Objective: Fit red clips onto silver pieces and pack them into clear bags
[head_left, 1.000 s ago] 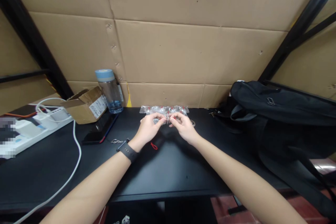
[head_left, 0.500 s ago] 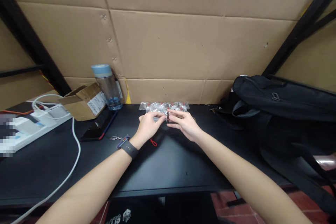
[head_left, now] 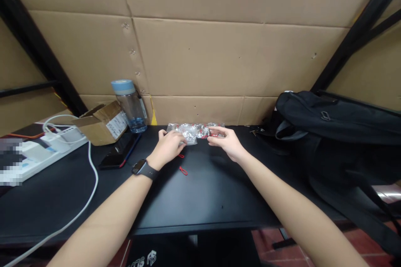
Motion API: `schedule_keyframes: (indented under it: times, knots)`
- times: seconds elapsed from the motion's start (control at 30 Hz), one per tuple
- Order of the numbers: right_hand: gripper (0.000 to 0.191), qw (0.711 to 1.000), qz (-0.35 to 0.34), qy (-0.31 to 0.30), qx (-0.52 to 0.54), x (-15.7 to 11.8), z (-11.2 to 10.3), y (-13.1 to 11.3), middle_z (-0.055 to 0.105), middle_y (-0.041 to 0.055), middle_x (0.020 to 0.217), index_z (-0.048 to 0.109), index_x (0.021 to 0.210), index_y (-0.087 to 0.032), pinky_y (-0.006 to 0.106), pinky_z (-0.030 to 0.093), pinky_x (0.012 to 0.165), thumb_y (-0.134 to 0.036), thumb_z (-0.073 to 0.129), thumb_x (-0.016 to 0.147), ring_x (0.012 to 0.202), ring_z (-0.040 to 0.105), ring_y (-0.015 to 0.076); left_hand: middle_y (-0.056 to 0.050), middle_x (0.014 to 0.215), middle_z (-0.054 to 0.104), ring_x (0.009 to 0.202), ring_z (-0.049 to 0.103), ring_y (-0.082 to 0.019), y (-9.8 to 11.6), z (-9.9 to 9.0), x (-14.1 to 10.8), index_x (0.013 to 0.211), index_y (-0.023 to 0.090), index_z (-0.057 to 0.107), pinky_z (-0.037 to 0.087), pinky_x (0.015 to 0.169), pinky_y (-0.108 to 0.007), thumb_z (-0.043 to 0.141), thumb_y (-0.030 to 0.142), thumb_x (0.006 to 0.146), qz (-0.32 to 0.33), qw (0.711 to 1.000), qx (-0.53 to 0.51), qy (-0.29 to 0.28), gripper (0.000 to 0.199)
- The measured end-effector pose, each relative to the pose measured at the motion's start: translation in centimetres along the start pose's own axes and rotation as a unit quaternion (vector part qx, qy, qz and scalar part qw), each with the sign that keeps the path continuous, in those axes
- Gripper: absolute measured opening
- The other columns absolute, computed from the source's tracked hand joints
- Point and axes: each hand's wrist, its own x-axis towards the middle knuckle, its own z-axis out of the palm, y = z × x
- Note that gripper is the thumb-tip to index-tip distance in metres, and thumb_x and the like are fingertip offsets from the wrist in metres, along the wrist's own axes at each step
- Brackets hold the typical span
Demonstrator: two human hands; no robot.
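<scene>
Clear plastic packets [head_left: 189, 132] with red bits inside lie near the back of the black table. My left hand [head_left: 169, 145] is at their left end, palm down, with its fingers bent and the thumb apart; nothing shows in it. At the right end, my right hand [head_left: 227, 142] pinches a small, thin thing between thumb and fingers, too small to name. A red cord loop [head_left: 183, 171] lies on the table in front of the packets. Another bit of red cord [head_left: 181, 156] shows just beside my left thumb.
To the left are a water bottle [head_left: 130, 106], an open cardboard box [head_left: 102, 123], a black phone [head_left: 117, 152] and a power strip [head_left: 46, 150] with a white cable [head_left: 90, 192]. A black backpack [head_left: 338, 133] fills the right side. A cardboard wall [head_left: 194, 58] stands behind.
My hands have moved apart from their meeting point in front of the packets, left hand leftward, right hand slightly rightward. A second bit of red cord now shows beside my left thumb.
</scene>
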Motion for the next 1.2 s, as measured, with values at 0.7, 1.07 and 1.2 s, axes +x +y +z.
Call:
schedule_keyframes:
  times: [0.7, 1.07, 1.2]
  knots:
    - [0.043, 0.924, -0.157, 0.0, -0.348, 0.5, -4.6, -3.1, 0.075, 0.0063, 0.102, 0.074, 0.113, -0.02, 0.03, 0.058, 0.08, -0.033, 0.08, 0.072, 0.085, 0.07, 0.0187, -0.007, 0.119, 0.072, 0.108, 0.065, -0.022, 6.5, 0.2, -0.1, 0.125, 0.024, 0.062, 0.037, 0.099, -0.039, 0.045, 0.041, 0.103, 0.176, 0.979, -0.1, -0.028, 0.033]
    - [0.03, 0.83, -0.058, -0.227, -0.506, -2.0, -4.2, -6.3, 0.07, -0.0009, 0.074, 0.075, 0.095, -0.021, 0.023, 0.048, 0.066, -0.036, 0.078, 0.069, 0.068, 0.065, 0.0152, -0.006, 0.135, 0.064, 0.116, 0.062, -0.022, 6.7, 0.2, -1.3, 0.127, 0.03, 0.061, 0.035, 0.099, -0.041, 0.04, 0.037, 0.105, 0.177, 0.966, -0.113, -0.152, 0.032]
    - [0.035, 0.802, -0.013, -0.256, -0.54, -2.4, -4.0, -5.8, 0.07, -0.0004, 0.076, 0.07, 0.095, -0.022, 0.024, 0.046, 0.063, -0.036, 0.08, 0.065, 0.068, 0.065, 0.0167, -0.008, 0.142, 0.058, 0.119, 0.059, -0.025, 7.0, 0.2, -1.6, 0.135, 0.029, 0.056, 0.039, 0.095, -0.04, 0.037, 0.033, 0.105, 0.18, 0.971, -0.064, -0.142, 0.036]
